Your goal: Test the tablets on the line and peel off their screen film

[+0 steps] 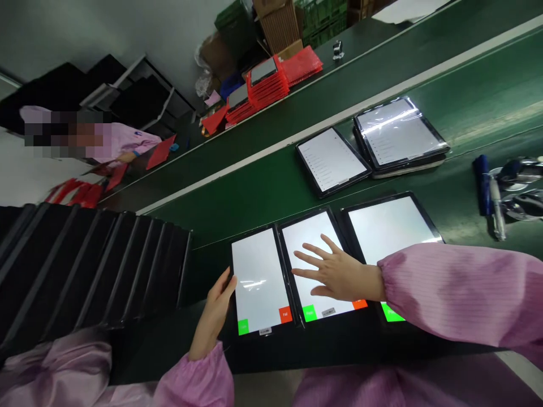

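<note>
Three tablets lie in a row on the bench before me, screens lit white with a green and a red box along the bottom. My left hand grips the outer edge of the left tablet, thumb at the bezel and fingers partly hidden behind its side. Over the middle tablet my right hand is open, fingers spread wide, with nothing held; whether it touches the glass I cannot tell. The right tablet is partly covered by my right forearm and pink sleeve.
Beyond the row lie a single tablet and a stack of tablets. Pens and shiny metal items sit at right. Black slotted trays stand at left. Red pouches fill the far bench, where another person handles some.
</note>
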`<state>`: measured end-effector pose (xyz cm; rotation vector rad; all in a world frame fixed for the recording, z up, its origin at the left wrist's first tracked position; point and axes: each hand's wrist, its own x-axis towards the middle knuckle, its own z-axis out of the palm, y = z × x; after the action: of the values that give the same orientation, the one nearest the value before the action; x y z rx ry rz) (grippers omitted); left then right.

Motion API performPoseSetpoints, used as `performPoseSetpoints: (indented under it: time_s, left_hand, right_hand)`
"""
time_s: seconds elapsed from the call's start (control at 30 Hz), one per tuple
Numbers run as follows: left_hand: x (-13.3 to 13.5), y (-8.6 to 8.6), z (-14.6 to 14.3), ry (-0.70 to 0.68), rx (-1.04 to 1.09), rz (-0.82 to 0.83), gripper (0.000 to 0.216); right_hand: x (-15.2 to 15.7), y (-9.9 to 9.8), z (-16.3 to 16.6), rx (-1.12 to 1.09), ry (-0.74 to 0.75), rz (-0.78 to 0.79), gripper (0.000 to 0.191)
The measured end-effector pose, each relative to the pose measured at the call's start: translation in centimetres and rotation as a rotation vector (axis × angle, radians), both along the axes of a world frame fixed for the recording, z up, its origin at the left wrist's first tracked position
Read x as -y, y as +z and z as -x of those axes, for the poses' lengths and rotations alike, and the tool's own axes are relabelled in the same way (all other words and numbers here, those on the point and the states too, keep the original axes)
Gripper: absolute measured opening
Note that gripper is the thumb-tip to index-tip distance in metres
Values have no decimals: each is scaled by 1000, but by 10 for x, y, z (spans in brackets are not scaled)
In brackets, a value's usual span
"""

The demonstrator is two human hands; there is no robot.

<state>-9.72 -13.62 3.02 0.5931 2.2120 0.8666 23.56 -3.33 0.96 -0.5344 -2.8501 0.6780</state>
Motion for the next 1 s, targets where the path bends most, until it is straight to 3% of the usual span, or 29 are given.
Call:
performPoseSetpoints:
  time_s: [0.13, 0.23, 0.3, 0.37, 0.47, 0.57, 0.67, 0.87, 1.0]
  left_hand:
    - [-18, 17, 1, -155, -204, -2, 75]
    - [-55, 22, -24, -503, -418, -164, 64]
    - [-89, 19, -45, -734, -495, -201, 56]
    - [-123, 15, -64, -868, -538, -161, 50]
    - [-159, 9, -84, -960, -503, -116, 47]
    - [-176, 7, -99, -1043, -472, -112, 46]
    - [-181, 9, -109, -1095, -509, -86, 42]
    - [-176, 17, -124, -1109, -561, -15, 39]
    - [-178, 25, -164, -1190, -559, -49, 56]
  right_hand:
    - [4, 37, -56, -33, -131, 7, 59]
    - [26, 48, -123, -22, -313, -4, 72]
    - [52, 41, -162, 39, -384, -48, 103]
    - [81, 24, -190, 119, -481, -141, 122]
    - [110, -2, -212, 142, -742, -203, 131]
    - [111, -13, -219, 49, -905, -57, 127]
    - [96, -10, -225, -49, -819, 54, 123]
    - [70, -8, -237, -127, -716, 72, 115]
    - [62, -8, -238, -238, -673, 120, 104]
